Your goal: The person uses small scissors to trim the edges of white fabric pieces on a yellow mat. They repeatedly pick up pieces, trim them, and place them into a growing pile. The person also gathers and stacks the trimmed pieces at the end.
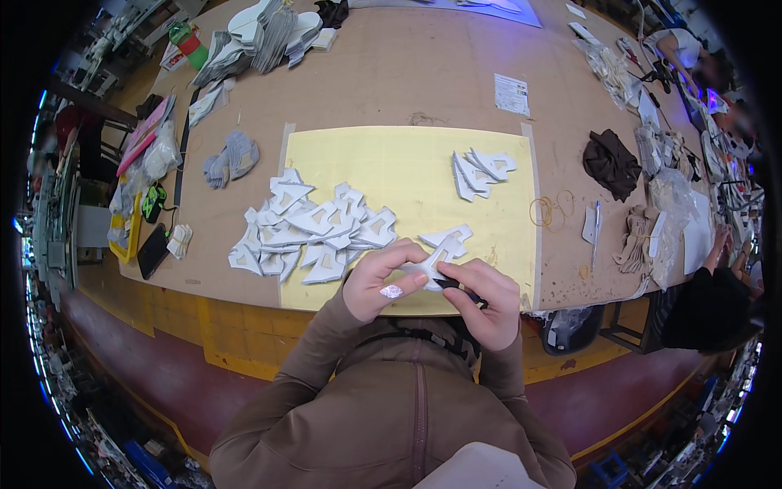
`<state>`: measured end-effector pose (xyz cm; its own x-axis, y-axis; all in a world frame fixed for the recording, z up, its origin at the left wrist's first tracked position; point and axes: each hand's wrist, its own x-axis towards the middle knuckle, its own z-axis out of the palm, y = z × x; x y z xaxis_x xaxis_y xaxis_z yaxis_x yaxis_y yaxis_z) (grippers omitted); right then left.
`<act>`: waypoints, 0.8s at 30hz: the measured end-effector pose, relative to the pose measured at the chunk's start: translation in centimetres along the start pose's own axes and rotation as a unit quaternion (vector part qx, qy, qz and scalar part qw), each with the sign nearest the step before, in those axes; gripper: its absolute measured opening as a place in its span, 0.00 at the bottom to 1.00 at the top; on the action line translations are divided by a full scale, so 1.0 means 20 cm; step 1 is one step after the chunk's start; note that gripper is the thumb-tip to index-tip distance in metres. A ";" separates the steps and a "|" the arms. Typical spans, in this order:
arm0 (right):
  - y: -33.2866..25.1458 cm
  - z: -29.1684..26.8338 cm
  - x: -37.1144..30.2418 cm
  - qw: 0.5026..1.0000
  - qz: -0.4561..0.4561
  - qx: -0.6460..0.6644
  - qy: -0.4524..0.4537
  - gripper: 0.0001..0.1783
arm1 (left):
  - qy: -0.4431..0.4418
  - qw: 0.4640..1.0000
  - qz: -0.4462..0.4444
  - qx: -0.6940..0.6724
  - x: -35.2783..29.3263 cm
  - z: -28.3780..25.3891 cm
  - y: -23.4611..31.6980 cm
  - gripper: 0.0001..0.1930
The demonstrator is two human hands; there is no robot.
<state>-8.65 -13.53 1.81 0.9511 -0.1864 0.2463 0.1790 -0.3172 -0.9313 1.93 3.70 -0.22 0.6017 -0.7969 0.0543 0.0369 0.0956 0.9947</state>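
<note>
Close to the desk's near edge, the person's left hand [381, 281] is partly closed, its thumb and fingers pinching a white cut-out piece [432, 262]. The right hand [486, 297] is curled around a small black tool [447, 284], most of it hidden by the fingers; its fingertips meet the right side of the same piece, and the tool's dark end lies against or just beside the edge, which of the two one cannot tell.

The held piece is flat and pale, with an angular, branching outline and an opening through it; it sits between both hands, above the near part of a yellow sheet [366, 155] taped to the desk [358, 102]. Just beyond it another white piece [456, 234] shows, partly overlapped in this view.

To the left, a heap of similar pieces [330, 224] lies loosely overlapping, spilling past the sheet's left edge, their grey edges and openings visible. Farther right on the sheet, a smaller group [481, 173] lies fanned together.

Off the sheet are rubber bands [542, 212], a crumpled dark brown cloth [611, 165] and a grey-blue bundle [231, 160]. Farther still, a printed paper [511, 94] lies flat, and stacked grey-and-white pieces [269, 41] stand near a green bottle [188, 46].
</note>
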 end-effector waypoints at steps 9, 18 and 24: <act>0.00 0.03 -0.01 1.000 -0.010 -0.012 0.020 0.21 | 0.006 1.000 -0.003 -0.019 -0.01 0.00 0.00 0.10; 0.00 0.02 -0.01 0.999 0.001 -0.026 0.018 0.21 | 0.012 1.000 0.021 0.005 0.00 0.01 -0.01 0.10; 0.05 0.03 -0.03 0.990 -0.070 -0.126 0.000 0.19 | 0.044 0.999 0.014 0.024 0.00 0.02 -0.01 0.10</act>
<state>-8.89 -13.26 0.58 0.9219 -0.1236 0.3673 0.2400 -0.5620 -0.7915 1.61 3.42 -0.47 0.6702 -0.7382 0.0766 -0.0176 0.0874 0.9960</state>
